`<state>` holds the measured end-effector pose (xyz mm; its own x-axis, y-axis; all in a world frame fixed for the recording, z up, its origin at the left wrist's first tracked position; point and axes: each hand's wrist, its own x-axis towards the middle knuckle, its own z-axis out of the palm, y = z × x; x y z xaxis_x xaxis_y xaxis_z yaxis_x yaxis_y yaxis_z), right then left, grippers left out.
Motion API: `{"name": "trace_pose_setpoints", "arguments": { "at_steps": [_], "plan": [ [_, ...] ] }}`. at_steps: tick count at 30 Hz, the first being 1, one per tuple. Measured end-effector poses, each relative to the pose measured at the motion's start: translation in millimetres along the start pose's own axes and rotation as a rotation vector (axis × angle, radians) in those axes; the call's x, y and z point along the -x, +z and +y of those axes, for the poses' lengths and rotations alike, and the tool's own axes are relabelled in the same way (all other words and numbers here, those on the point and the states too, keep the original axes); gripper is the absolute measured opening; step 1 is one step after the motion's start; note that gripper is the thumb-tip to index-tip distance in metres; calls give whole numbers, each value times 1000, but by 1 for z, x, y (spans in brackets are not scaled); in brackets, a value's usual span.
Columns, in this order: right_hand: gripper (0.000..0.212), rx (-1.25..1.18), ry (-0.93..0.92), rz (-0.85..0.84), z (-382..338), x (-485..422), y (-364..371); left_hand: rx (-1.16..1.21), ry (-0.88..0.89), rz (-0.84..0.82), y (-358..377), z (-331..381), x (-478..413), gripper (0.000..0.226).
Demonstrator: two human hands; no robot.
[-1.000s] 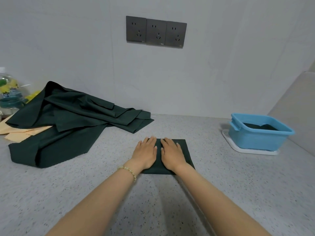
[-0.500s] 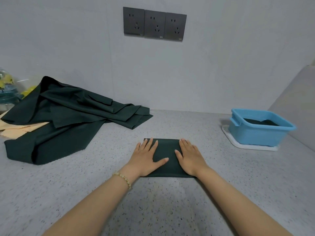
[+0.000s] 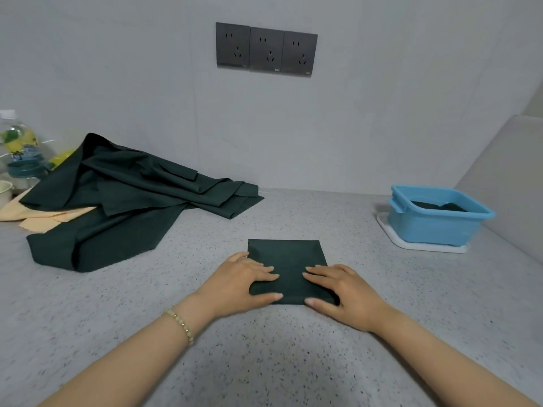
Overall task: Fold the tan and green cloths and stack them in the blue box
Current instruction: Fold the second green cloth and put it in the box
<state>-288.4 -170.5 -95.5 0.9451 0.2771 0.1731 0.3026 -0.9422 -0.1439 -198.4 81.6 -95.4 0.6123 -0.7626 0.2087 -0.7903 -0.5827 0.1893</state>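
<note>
Hands: left hand (image 3: 244,279), right hand (image 3: 345,290) flat on folded green cloth (image 3: 289,257).
Best way: person should pinch both sides, keeping folds shut.

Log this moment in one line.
left hand: flat on folded green cloth | right hand: same | blue box: dark cloth inside | unfolded green cloths over tan cloths: far left

I face a plain pale grey wall (image 3: 382,113) carrying three dark grey power sockets (image 3: 266,49) in a row; below me spreads a grey speckled stone countertop (image 3: 264,362), softly lit.
</note>
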Motion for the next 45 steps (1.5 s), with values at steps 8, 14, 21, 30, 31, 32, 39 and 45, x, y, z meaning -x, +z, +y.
{"name": "trace_pose_setpoints", "arguments": {
  "at_steps": [8, 14, 21, 30, 31, 32, 39, 45],
  "plan": [
    [55, 117, -6, 4, 19, -7, -9, -232, 8, -23, -12, -10, 8, 72],
    [18, -357, 188, 179, 27, -17, -5, 20, -124, 197, -2, -22, 0, 21],
    [36, -614, 541, 342, 17, -43, 8, 597, -559, 408, 8, -15, -18, 37],
    [22, -461, 690, 410, 11, -56, 18, 534, -725, 340, 7, -16, -34, 28],
    [22, -446, 695, 409, 11, -57, 18, 503, -731, 325, 5, -15, -35, 28],
    [21, -432, 701, 404, 10, -58, 18, 475, -738, 308, 4, -15, -36, 28],
    [47, -242, 480, 395, -6, -75, 7, 371, -774, 136, -8, -15, -43, 37],
    [52, 28, 341, 176, -31, -113, 12, 383, -764, 34, -15, -20, -51, 40]
  ]
}}
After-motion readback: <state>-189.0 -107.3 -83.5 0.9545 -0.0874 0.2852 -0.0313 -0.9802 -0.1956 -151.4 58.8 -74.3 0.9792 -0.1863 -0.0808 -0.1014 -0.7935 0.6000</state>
